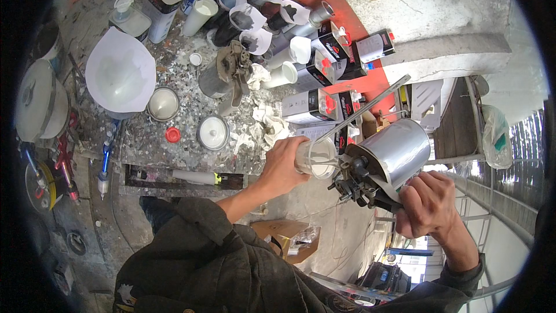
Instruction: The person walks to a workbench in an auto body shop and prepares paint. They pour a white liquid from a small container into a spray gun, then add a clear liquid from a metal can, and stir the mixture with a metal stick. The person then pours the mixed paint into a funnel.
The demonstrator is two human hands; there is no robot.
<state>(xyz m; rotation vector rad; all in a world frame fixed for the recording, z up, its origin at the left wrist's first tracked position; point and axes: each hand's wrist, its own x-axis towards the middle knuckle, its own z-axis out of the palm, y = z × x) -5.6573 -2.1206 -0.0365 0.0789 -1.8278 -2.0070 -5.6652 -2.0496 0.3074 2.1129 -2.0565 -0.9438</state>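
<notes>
- Spray gun [362, 188] with metal cup [397, 150] at 4 o'clock, gripped in right hand [425, 203]
- Left hand [284, 165] wraps clear cup [317, 159], tilted at the gun
- Judgement: pouring under way; cup lid not yet on

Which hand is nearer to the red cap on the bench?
Left. The left hand, holding a clear cup, is beside the bench near the red cap; the right hand is farther away, gripping the spray gun.

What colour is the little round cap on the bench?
Red, clearest in the head view.
</notes>
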